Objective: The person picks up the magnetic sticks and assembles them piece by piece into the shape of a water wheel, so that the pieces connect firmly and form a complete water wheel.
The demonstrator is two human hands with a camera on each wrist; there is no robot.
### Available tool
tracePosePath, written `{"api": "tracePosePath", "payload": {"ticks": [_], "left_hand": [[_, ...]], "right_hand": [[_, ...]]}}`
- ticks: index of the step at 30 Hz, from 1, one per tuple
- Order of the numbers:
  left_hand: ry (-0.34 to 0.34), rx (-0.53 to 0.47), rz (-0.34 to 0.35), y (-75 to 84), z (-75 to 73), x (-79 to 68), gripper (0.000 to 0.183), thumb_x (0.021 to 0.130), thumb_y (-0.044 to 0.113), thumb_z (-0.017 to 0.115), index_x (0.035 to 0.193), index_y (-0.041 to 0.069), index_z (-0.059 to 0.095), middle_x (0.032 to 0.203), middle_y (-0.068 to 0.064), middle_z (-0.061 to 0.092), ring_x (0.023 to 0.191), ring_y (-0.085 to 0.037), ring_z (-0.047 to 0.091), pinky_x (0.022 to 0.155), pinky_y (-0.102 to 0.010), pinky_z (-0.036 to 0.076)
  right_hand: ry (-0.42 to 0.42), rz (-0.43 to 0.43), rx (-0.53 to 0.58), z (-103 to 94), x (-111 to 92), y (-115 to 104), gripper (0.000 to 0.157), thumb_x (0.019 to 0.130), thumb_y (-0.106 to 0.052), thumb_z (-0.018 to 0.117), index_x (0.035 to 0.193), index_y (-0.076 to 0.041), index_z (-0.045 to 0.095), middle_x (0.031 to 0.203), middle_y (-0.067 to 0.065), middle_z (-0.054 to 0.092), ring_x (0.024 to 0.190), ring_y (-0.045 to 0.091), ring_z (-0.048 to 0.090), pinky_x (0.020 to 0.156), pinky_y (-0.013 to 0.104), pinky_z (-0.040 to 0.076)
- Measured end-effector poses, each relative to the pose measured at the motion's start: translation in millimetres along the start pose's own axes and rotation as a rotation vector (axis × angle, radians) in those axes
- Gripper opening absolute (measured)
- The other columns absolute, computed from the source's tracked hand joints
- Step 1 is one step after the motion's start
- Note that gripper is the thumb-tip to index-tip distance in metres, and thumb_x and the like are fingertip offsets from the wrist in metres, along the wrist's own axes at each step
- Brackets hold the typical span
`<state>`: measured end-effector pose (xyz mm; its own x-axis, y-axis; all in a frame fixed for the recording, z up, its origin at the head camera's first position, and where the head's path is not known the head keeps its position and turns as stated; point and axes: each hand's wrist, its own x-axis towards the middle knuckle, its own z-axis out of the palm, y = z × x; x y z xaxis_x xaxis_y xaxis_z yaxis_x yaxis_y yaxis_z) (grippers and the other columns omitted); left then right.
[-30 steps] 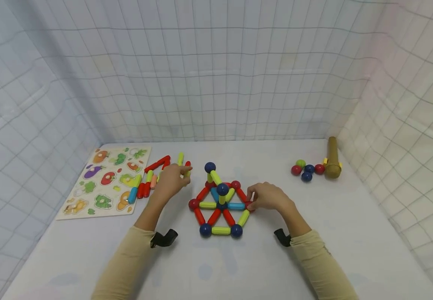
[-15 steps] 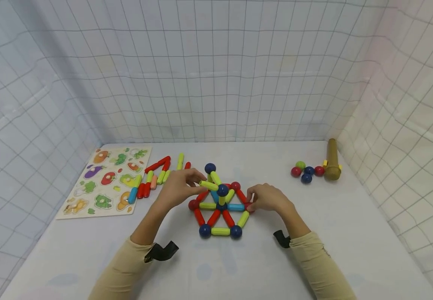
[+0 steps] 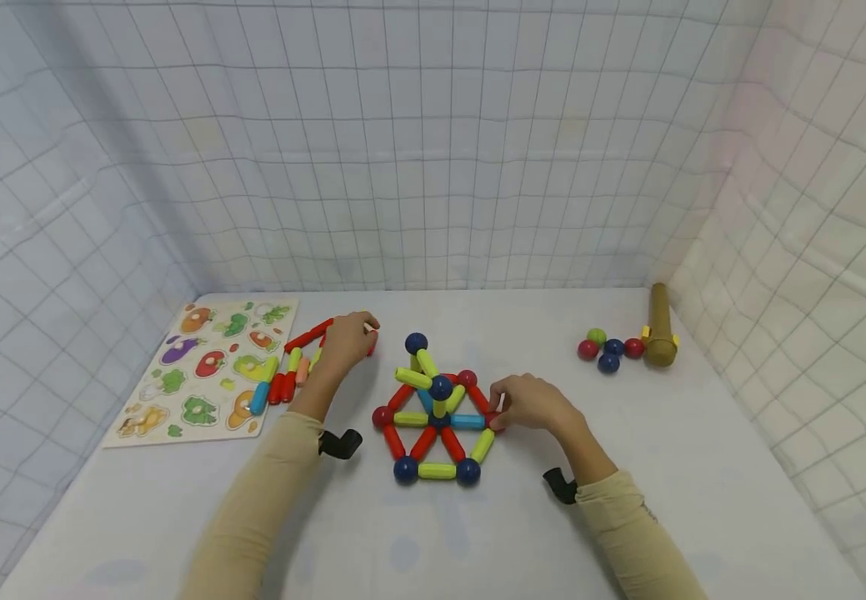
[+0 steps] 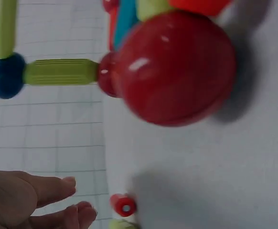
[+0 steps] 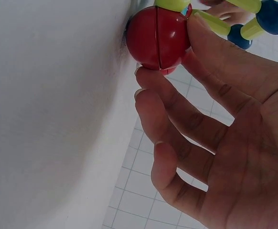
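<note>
One more lime rod (image 3: 412, 378) now juts from an upper blue ball (image 3: 441, 387), extending the frame (image 3: 440, 420) before us; our left hand (image 3: 347, 342), fingers parted and empty, is back by the loose rods (image 3: 289, 387); our right hand (image 3: 533, 402) pinches a red corner ball (image 5: 155, 38).

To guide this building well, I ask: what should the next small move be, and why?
Probably the left hand should pinch the loose red plastic cylindrical rod near it: that hand looks empty, while the right hand holds a glossy red plastic ball.
</note>
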<state>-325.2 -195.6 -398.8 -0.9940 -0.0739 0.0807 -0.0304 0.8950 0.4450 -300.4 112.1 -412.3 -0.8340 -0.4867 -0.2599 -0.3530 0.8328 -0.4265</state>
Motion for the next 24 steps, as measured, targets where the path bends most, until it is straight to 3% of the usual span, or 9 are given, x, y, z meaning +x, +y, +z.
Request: {"api": "tracePosePath", "payload": {"ticks": [5, 8, 11, 14, 20, 24], "left_hand": [[-0.048, 0.222, -0.057, -4.3, 25.3, 21.3, 0.031, 0.095, 0.018, 0.059, 0.121, 0.001, 0.062, 0.110, -0.018, 0.070, 0.096, -0.035, 0.067, 0.084, -0.046, 0.055], [-0.071, 0.251, -0.044, -5.5, 31.2, 21.9, 0.029, 0.096, 0.012, 0.056, 0.122, 0.002, 0.061, 0.107, -0.019, 0.069, 0.094, -0.036, 0.066, 0.083, -0.047, 0.055], [-0.108, 0.196, -0.036, -8.4, 29.8, 13.1, 0.035, 0.094, 0.010, 0.057, 0.128, 0.004, 0.057, 0.103, -0.018, 0.068, 0.087, -0.032, 0.063, 0.080, -0.043, 0.055], [-0.167, 0.068, -0.035, -11.1, 21.2, -3.6, 0.041, 0.090, 0.012, 0.066, 0.128, 0.005, 0.056, 0.104, -0.017, 0.067, 0.087, -0.028, 0.060, 0.078, -0.038, 0.054], [-0.228, -0.217, 0.028, -14.8, -0.9, -48.0, 0.031, 0.082, 0.015, 0.077, 0.108, 0.008, 0.063, 0.105, -0.010, 0.068, 0.095, -0.023, 0.062, 0.080, -0.034, 0.056], [-0.256, -0.291, 0.079, -13.7, -5.8, -71.4, 0.027, 0.080, 0.013, 0.079, 0.103, 0.009, 0.064, 0.099, -0.006, 0.068, 0.094, -0.020, 0.064, 0.080, -0.034, 0.057]], "right_hand": [[0.001, -0.010, 0.004, 2.7, 0.0, 0.7, 0.013, 0.079, -0.025, 0.080, 0.085, -0.022, 0.068, 0.084, -0.003, 0.065, 0.082, 0.016, 0.054, 0.068, 0.030, 0.045], [0.007, -0.006, -0.002, 1.8, -0.3, 1.8, 0.014, 0.079, -0.025, 0.080, 0.084, -0.022, 0.068, 0.083, -0.003, 0.065, 0.080, 0.017, 0.054, 0.067, 0.030, 0.045], [0.002, -0.005, -0.006, 0.3, -0.8, 2.1, 0.014, 0.079, -0.025, 0.080, 0.084, -0.022, 0.068, 0.083, -0.003, 0.065, 0.080, 0.016, 0.054, 0.067, 0.030, 0.045], [0.000, -0.007, -0.007, -2.3, -1.1, 1.9, 0.014, 0.079, -0.024, 0.080, 0.085, -0.021, 0.068, 0.083, -0.003, 0.065, 0.080, 0.016, 0.054, 0.066, 0.030, 0.045], [0.011, -0.011, -0.007, -3.6, 0.9, 3.4, 0.014, 0.079, -0.024, 0.080, 0.085, -0.021, 0.067, 0.083, -0.002, 0.065, 0.079, 0.017, 0.054, 0.066, 0.030, 0.045], [0.000, -0.015, -0.004, 0.0, 1.7, 3.8, 0.015, 0.079, -0.025, 0.080, 0.084, -0.021, 0.067, 0.083, -0.002, 0.064, 0.079, 0.017, 0.053, 0.066, 0.030, 0.044]]}}
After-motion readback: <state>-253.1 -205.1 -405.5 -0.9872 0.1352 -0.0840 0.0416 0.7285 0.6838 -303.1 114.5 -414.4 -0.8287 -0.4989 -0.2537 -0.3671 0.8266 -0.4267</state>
